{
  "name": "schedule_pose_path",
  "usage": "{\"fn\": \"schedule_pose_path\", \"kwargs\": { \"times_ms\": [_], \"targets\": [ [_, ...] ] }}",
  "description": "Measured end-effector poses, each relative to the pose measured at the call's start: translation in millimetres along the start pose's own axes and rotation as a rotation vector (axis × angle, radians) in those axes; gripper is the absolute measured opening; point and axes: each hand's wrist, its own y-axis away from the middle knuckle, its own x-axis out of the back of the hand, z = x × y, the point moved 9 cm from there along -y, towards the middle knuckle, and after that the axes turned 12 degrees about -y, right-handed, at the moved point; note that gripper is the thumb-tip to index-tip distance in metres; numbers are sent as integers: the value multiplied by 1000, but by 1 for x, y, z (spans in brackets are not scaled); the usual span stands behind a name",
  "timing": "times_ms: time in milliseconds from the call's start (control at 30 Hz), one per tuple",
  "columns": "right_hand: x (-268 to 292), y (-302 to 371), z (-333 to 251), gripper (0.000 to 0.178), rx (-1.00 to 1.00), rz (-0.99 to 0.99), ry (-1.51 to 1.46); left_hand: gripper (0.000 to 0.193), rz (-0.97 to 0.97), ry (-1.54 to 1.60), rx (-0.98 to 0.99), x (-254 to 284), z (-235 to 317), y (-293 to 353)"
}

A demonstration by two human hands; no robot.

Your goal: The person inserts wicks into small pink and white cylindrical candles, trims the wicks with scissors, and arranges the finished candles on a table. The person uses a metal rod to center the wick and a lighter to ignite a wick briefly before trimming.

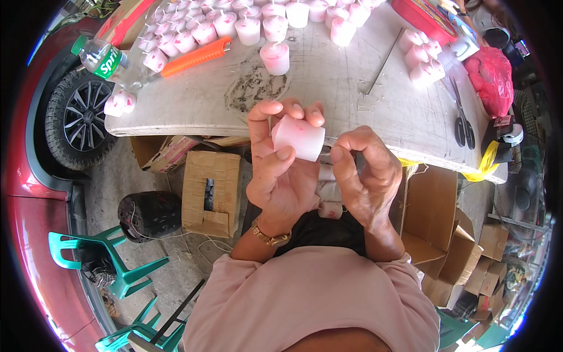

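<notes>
My left hand [275, 170] is closed around a pale pink and white votive candle [300, 138], tipped on its side above the table's front edge. The thumb presses it from below and the fingertips curl over its top. Just to the right, my right hand [369, 176] has thumb and index finger pinched together, apart from the candle; whatever they hold, if anything, is too small to make out. Below, between my hands, a few more candles [330, 210] rest near my lap, partly hidden. On the table, a single candle [275, 58] stands in front of many wicked candles [226, 24].
The white table [328, 88] carries an orange-handled cutter [196, 57], a plastic bottle [108, 61], a thin metal rod [384, 61], scissors [462, 117] and a pink plastic bag [491, 79]. Cardboard boxes [211, 193] and a green chair [111, 258] stand below, beside a red vehicle [41, 234].
</notes>
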Motion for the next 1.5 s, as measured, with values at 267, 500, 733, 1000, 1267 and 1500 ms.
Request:
{"fn": "schedule_pose_path", "kwargs": {
  "times_ms": [267,500,733,1000,1267,1500],
  "targets": [
    [-4,-3,0,11,14,-22,38,49,25,58,53,3,-5,-3],
    [-4,-5,-1,10,4,-48,72,49,9,115,117,0,-10,-2],
    [-4,-5,1,14,-30,-90,90,50,-19,-3,33,1,-6,-4],
    [2,5,23,20,-246,44,-287,57,-76,-94,-14,-5,-3,-4],
    [2,2,21,18,-177,-116,-281,68,-81,-159,32,-7,-4,-3],
    [15,-7,-1,18,-140,-63,49,74,-123,-388,18,-11,-2,0]
  ]
}}
